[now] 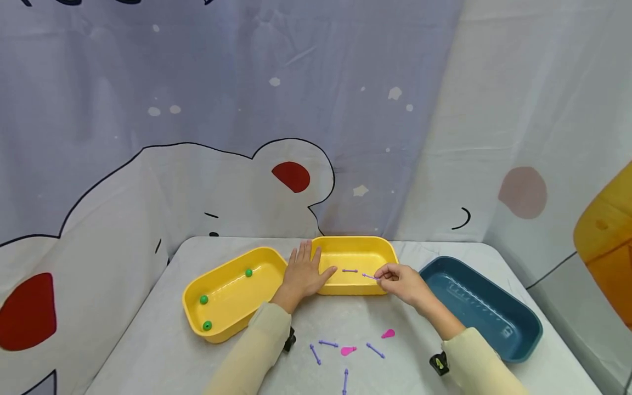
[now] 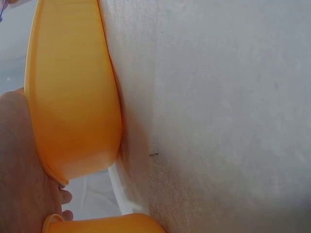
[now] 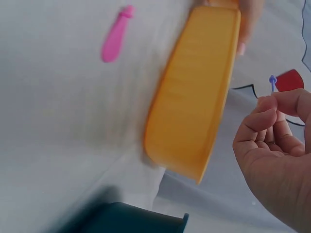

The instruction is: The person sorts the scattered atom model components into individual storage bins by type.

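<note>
My left hand (image 1: 305, 266) lies flat with straight fingers over the left rim of the middle yellow tray (image 1: 355, 240); its palm (image 2: 19, 170) shows beside the tray wall (image 2: 73, 97) in the left wrist view. My right hand (image 1: 382, 277) pinches a thin purple stick (image 1: 369, 276) just above the tray's right part. The right wrist view shows the curled fingers (image 3: 265, 121) holding the stick's tip (image 3: 272, 81) beside the tray (image 3: 194, 97). Another purple stick (image 1: 349, 270) lies inside this tray.
A second yellow tray (image 1: 232, 296) at the left holds three green balls (image 1: 249, 272). A dark blue tray (image 1: 474, 307) stands at the right. Several purple sticks (image 1: 328, 343) and two pink pieces (image 1: 348, 350) lie on the white table near me. A patterned curtain hangs behind.
</note>
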{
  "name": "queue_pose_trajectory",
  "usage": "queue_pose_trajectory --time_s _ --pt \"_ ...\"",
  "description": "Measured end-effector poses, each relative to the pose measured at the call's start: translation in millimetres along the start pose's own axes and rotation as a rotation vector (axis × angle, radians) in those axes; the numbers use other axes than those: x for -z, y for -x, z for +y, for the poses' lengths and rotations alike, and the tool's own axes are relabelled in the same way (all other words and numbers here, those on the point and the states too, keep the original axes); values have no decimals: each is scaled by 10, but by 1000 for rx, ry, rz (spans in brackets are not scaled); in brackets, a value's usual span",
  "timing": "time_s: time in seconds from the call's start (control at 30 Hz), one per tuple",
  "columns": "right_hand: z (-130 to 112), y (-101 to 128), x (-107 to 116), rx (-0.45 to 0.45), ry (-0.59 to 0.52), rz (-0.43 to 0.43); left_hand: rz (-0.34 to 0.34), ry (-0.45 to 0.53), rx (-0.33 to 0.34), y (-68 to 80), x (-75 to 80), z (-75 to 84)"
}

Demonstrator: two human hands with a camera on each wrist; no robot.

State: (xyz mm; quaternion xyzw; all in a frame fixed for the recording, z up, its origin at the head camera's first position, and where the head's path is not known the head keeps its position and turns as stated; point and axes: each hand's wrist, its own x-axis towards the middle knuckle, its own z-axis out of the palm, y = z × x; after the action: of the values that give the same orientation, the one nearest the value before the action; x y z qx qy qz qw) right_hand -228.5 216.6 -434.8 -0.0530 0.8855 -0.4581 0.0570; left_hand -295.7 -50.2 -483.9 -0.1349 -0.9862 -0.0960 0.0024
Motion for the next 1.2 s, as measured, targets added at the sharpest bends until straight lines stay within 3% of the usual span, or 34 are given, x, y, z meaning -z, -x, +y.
queue_pose_trajectory --time_s 0.2,0.63,1.2 --pt "-83 -170 79 -26 -62 11 1 -10 -2 -8 -12 -2" --pt "-144 -587 82 -77 -28 53 1 -13 -2 4 -10 4" --pt "7 -903 30 -178 -104 84 6 -5 0 8 -4 1"
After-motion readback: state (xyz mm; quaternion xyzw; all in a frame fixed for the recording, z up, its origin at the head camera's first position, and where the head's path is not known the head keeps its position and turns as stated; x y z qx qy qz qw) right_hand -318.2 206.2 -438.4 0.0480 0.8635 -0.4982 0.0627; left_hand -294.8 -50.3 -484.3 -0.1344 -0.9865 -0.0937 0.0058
